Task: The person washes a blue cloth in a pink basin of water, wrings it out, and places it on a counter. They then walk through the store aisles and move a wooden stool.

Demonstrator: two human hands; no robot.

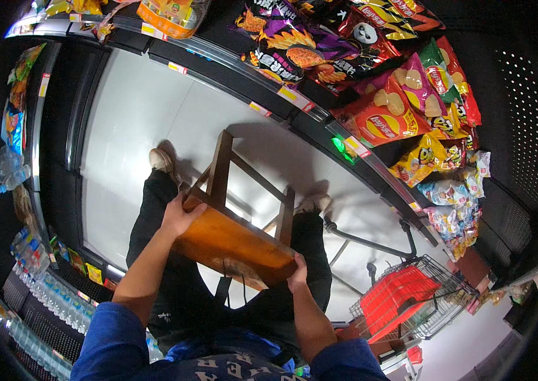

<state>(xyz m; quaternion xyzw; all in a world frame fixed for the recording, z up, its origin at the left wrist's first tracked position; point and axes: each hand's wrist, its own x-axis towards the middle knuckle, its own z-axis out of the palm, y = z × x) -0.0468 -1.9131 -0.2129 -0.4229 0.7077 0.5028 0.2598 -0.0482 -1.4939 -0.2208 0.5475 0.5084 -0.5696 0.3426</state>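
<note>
Between my legs is a wooden stool (238, 238), tilted, its orange-brown seat facing up toward me. My left hand (180, 216) grips the left end of the seat, fingers over its edge. At the opposite end, my right hand (299, 272) holds the seat's edge, with most of the fingers hidden beneath or behind it. Dark wooden legs (221, 169) and crossbars extend away from me above the floor tiles; whether any leg touches the floor I cannot tell. The seat's near edge shows a worn, paler patch.
Ahead runs a black shelf with bagged crisps (392, 116) and price tags (296, 99). A metal shopping cart (445, 305) holding a red basket (395, 297) stands at right. Shelves with water bottles (57, 290) line the left. My shoes (161, 160) rest on pale floor tiles (154, 100).
</note>
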